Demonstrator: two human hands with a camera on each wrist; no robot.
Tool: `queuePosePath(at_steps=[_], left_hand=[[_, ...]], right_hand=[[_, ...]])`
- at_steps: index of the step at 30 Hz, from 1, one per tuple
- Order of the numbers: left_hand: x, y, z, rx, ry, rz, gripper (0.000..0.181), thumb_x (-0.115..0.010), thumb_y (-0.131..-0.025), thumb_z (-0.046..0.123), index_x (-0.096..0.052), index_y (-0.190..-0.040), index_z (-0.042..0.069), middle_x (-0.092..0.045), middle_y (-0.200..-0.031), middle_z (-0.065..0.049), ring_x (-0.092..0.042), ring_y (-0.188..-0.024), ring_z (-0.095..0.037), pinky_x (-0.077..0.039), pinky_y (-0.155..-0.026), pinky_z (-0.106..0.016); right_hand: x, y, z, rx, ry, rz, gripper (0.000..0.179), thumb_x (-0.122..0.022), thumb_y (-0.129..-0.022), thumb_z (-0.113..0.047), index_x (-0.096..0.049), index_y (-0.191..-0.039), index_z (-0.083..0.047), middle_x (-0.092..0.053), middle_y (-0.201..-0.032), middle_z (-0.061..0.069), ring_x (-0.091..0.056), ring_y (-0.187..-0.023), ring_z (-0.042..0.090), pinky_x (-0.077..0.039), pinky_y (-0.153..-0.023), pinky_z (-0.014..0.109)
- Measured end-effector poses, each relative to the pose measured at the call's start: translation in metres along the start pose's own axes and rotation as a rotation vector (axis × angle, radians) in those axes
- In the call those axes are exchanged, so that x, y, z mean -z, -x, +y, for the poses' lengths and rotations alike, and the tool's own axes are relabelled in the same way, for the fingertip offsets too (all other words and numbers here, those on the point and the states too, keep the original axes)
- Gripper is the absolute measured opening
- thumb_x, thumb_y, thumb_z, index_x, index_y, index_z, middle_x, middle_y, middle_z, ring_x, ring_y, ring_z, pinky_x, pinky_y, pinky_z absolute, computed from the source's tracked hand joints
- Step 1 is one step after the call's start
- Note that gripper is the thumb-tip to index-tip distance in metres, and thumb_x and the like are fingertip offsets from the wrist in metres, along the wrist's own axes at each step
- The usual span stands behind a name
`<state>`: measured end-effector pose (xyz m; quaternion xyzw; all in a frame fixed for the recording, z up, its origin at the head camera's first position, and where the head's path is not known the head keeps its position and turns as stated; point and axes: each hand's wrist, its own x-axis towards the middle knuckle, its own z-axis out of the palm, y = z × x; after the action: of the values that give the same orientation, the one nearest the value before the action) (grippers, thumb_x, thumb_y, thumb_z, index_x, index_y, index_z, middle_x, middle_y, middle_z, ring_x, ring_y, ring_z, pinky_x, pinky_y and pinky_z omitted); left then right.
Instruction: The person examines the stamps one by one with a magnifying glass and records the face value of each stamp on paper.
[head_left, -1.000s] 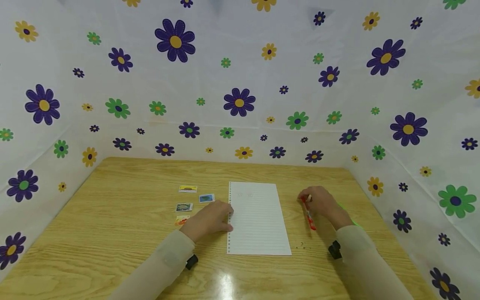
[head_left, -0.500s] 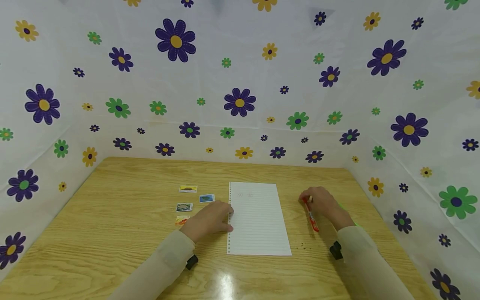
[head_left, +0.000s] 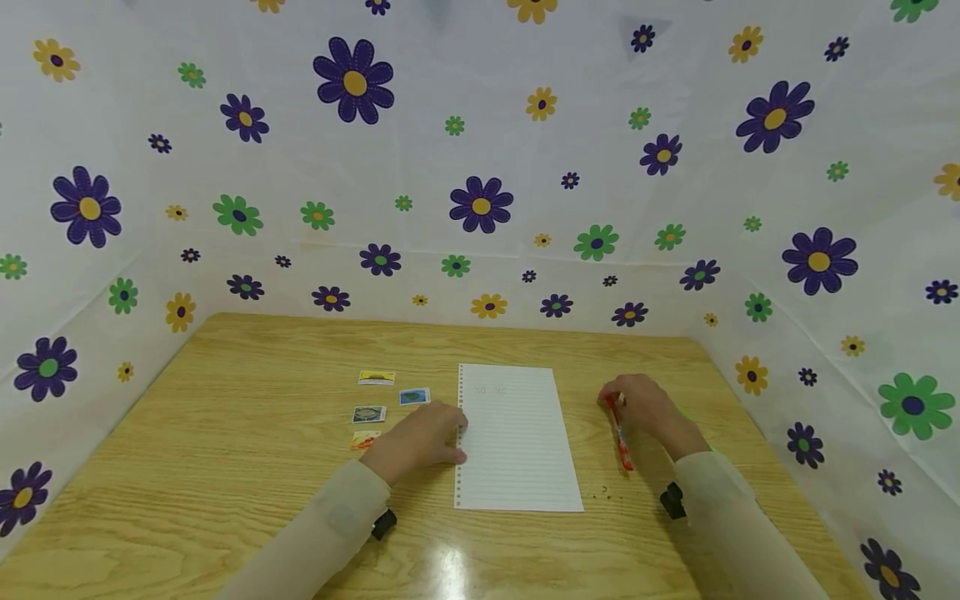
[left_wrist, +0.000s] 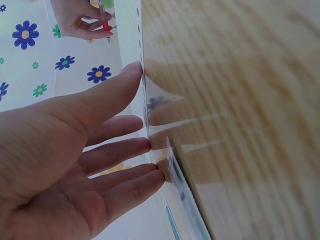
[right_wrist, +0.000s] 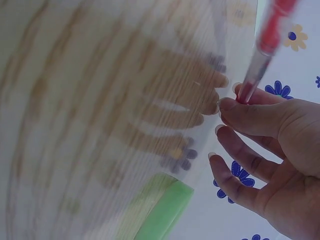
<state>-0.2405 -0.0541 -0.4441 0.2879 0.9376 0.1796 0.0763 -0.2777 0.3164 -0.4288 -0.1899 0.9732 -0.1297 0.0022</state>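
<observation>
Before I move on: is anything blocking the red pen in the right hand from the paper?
Nothing visible does. Between the right hand with the red pen and the paper shows only bare table. The green object lies on the hand's other side.

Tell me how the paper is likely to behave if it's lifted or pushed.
The paper looks thin, so it would probably be light and sag when lifted by one edge. The table looks shiny, so a push might slide the paper easily. The punched holes could make that side apt to tear.
</observation>
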Motion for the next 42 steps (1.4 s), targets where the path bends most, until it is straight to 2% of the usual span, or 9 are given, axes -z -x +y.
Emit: queuePosePath(at_steps=[9, 22, 33, 42], left_hand=[[-0.0014, -0.0003, 0.0006, 0.022, 0.012, -0.014, 0.039, -0.085, -0.084, 0.025, -0.073, -0.114, 0.003, -0.075, -0.113, -0.008, -0.053, -0.085, -0.014, -0.049, -0.08, -0.033], [-0.0018, 0.0003, -0.0002, 0.003, -0.004, -0.009, 0.031, -0.085, -0.084, 0.026, -0.074, -0.104, 0.006, -0.072, -0.095, -0.001, -0.048, -0.077, -0.013, -0.041, -0.072, -0.031], [0.0003, 0.0004, -0.0014, -0.022, -0.013, -0.004, 0.025, -0.085, -0.085, 0.026, -0.072, -0.095, 0.007, -0.063, -0.082, 0.002, -0.045, -0.072, -0.013, -0.038, -0.069, -0.03], [0.0, 0.0006, -0.0014, -0.021, -0.055, -0.008, 0.027, -0.085, -0.085, 0.029, -0.072, -0.099, 0.008, -0.064, -0.085, 0.005, -0.045, -0.075, -0.013, -0.039, -0.071, -0.031]], right_hand=[[-0.0016, -0.0024, 0.0026, -0.012, 0.009, -0.027, 0.029, -0.065, -0.087, 0.016, -0.079, -0.104, -0.003, -0.077, -0.106, 0.016, -0.07, -0.105, 0.039, -0.056, -0.095, 0.055], [-0.0018, -0.003, 0.004, -0.002, 0.019, -0.053, 0.029, -0.064, -0.087, 0.016, -0.079, -0.103, -0.003, -0.076, -0.104, 0.015, -0.069, -0.101, 0.036, -0.056, -0.096, 0.055], [0.0002, -0.0026, -0.0016, 0.008, 0.061, -0.072, 0.029, -0.063, -0.088, 0.016, -0.079, -0.103, -0.004, -0.075, -0.1, 0.013, -0.069, -0.097, 0.034, -0.057, -0.091, 0.053], [-0.0029, -0.0021, -0.0006, 0.009, 0.095, -0.069, 0.029, -0.062, -0.088, 0.014, -0.078, -0.103, -0.006, -0.072, -0.098, 0.013, -0.068, -0.093, 0.033, -0.058, -0.085, 0.051]])
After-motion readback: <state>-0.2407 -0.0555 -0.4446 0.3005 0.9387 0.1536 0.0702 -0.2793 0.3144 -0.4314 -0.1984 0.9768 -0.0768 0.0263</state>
